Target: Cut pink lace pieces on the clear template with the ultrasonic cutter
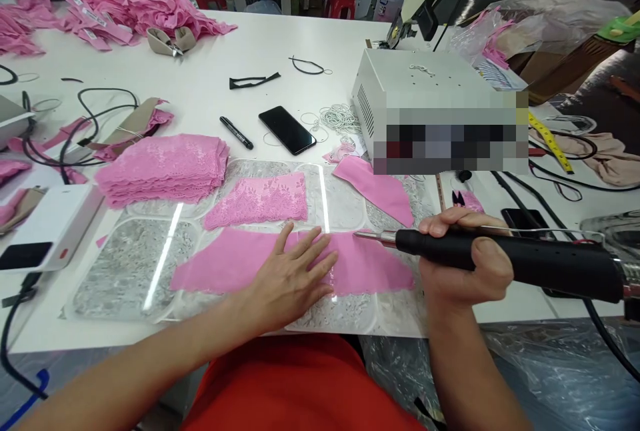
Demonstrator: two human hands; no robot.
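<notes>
My left hand [295, 277] lies flat with fingers spread on pink fabric pieces [225, 261], which meet near its fingertips. In my right hand [463, 264] is a black corded hand tool [545, 261] with a pointed metal tip. The tip touches or hovers just over the upper edge of the right-hand piece; I cannot tell which. Above my left hand lies a pink lace piece [265, 197], and a plain pink piece [377, 187] rests to its right. A stack of pink lace pieces [163, 167] sits at the left.
Clear boards [133, 267] with rounded panels lie under the work. A grey box [430, 77] stands back right. A phone [287, 129], a marker [237, 132] and elastic loops [340, 117] lie behind. A white device [50, 227] and cables are left; a tape measure [550, 141] is right.
</notes>
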